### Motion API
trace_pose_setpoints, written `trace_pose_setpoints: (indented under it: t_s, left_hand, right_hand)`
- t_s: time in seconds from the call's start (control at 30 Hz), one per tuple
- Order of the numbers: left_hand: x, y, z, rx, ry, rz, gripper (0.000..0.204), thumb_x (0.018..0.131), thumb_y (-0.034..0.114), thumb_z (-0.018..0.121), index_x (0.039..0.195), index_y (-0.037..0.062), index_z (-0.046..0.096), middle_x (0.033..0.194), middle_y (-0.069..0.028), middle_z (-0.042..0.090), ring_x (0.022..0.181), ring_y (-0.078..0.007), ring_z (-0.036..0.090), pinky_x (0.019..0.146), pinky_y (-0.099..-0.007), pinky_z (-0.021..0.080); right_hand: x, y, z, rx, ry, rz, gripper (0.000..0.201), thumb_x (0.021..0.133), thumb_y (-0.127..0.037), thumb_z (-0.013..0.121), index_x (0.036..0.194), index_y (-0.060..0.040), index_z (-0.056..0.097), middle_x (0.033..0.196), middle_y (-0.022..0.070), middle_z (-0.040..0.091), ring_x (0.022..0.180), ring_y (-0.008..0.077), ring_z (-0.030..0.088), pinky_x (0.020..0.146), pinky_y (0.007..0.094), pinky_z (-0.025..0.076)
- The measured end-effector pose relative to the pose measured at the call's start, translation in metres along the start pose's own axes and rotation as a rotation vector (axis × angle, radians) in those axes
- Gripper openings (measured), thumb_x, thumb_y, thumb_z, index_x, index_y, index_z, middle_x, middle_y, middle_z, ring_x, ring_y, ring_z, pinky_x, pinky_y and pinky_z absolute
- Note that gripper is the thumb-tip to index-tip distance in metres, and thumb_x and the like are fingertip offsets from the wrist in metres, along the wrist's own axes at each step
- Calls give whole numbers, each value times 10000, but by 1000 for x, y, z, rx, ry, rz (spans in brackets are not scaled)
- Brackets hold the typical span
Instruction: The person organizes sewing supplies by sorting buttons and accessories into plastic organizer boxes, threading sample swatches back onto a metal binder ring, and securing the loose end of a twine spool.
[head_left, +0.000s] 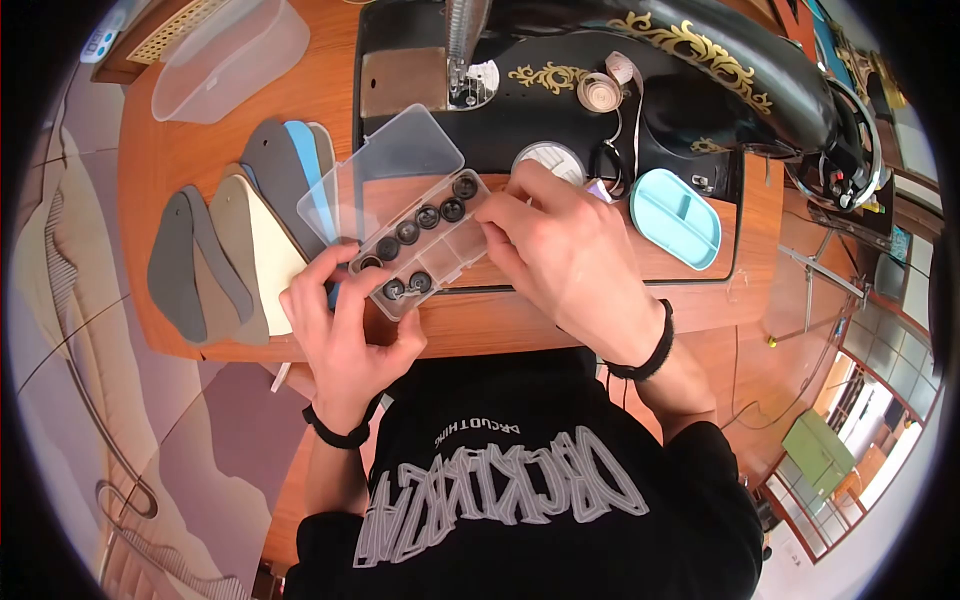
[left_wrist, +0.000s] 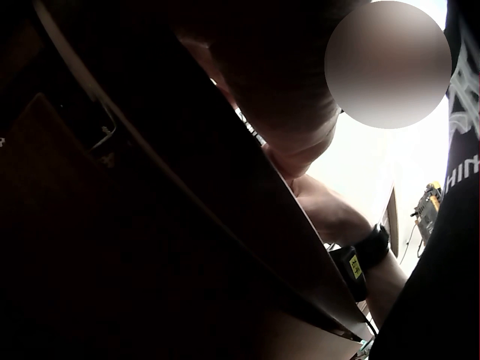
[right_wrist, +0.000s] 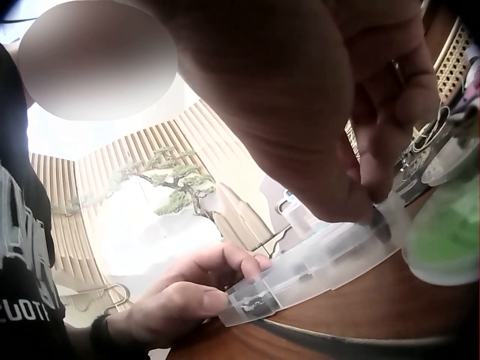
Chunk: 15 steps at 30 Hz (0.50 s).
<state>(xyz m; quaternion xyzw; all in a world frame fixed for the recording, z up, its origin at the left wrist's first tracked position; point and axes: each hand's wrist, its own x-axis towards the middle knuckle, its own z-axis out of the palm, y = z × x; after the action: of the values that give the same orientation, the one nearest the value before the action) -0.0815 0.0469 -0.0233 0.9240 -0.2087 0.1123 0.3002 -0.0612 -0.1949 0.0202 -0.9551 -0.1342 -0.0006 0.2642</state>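
Observation:
A clear plastic compartment box (head_left: 447,262) is tilted over the table's front part, its hinged lid (head_left: 410,150) folded back to the far left. Several round black buttons (head_left: 428,216) line its far row, and two more sit at the near left end. My left hand (head_left: 345,325) grips that left end between thumb and fingers. At the opposite end, my right hand (head_left: 570,240) has its fingers bent down to the rim; a dark piece (right_wrist: 379,223) shows right below the fingertips in the right wrist view. I cannot tell whether the fingertips hold it.
Behind the box stands a black sewing machine (head_left: 690,50) with gold ornament. A rolled tape measure (head_left: 600,92), a round white container (head_left: 548,158) and a light blue oval tray (head_left: 677,220) lie right of the box. Flat insoles (head_left: 180,270) and a clear bin (head_left: 235,60) are left.

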Motion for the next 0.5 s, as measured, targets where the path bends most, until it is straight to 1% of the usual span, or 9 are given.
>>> trace_pose_setpoints:
  t_s: [0.03, 0.13, 0.27, 0.33, 0.37, 0.4, 0.43, 0.47, 0.5]
  left_hand:
    - [0, 0, 0, 4, -1, 2, 481, 589, 188, 774, 1061, 129, 705, 1259, -90, 595, 903, -234, 552, 879, -399, 390]
    - [-1, 0, 0, 10, -2, 4, 475, 591, 187, 774, 1058, 128, 709, 1264, -91, 594, 895, -232, 554, 880, -399, 389]
    - [-2, 0, 0, 6, 0, -6, 466, 593, 180, 774, 1052, 126, 714, 1274, -95, 591, 884, -232, 562, 886, -399, 388]
    - [-3, -1, 0, 7, 0, -2, 465, 594, 178, 775, 1052, 125, 714, 1276, -97, 591, 882, -233, 566, 887, -397, 388]
    - [-3, -2, 0, 11, 5, -1, 465, 595, 177, 775, 1053, 124, 715, 1278, -99, 590, 880, -233, 569, 888, -396, 388]
    - [-4, -1, 0, 11, 3, 3, 465, 595, 177, 775, 1053, 124, 715, 1278, -99, 590, 880, -233, 569, 888, -396, 388]
    - [-5, 1, -2, 3, -28, -27, 437, 628, 160, 759, 1056, 95, 700, 1293, -121, 578, 999, -279, 545, 917, -415, 420]
    - [-6, 2, -3, -6, -59, -55, 411, 661, 143, 744, 1060, 65, 684, 1308, -142, 566, 1118, -325, 520, 946, -433, 452]
    - [-6, 3, -4, -8, -61, -49, 411, 661, 143, 744, 1060, 65, 684, 1308, -142, 566, 1118, -325, 520, 946, -433, 452]
  right_hand:
    - [-1, 0, 1, -37, 20, 13, 78, 863, -78, 734, 931, -77, 697, 890, 62, 604, 695, 294, 666, 624, 404, 539]
    - [-4, 4, 2, -60, 19, -1, 65, 876, -93, 738, 931, -81, 705, 901, 55, 582, 689, 275, 664, 624, 397, 544]
    - [-12, 3, -4, -47, -13, 32, 75, 870, -86, 748, 935, -72, 714, 903, 53, 591, 696, 258, 661, 623, 386, 539]
    - [-18, 6, -9, 73, 41, -9, 120, 862, -86, 763, 975, -65, 728, 916, 60, 598, 709, 254, 651, 617, 372, 531]
    - [-20, 9, -11, 74, 44, -6, 120, 862, -86, 763, 975, -65, 728, 916, 60, 598, 709, 254, 651, 617, 372, 531]
    - [-21, 14, -15, 90, 110, -14, 168, 855, -87, 771, 1016, -62, 729, 931, 71, 607, 729, 261, 648, 636, 379, 535]
    - [-21, 19, -18, 104, 176, -22, 216, 849, -88, 780, 1057, -60, 730, 946, 82, 615, 748, 268, 644, 655, 386, 538]
    - [-20, 24, -22, 104, 181, -18, 216, 849, -88, 780, 1057, -60, 730, 946, 82, 615, 748, 268, 644, 655, 386, 538]
    - [-16, 29, -26, 29, 221, -36, 227, 840, -85, 777, 1058, -51, 722, 946, 89, 617, 778, 287, 633, 706, 407, 541]
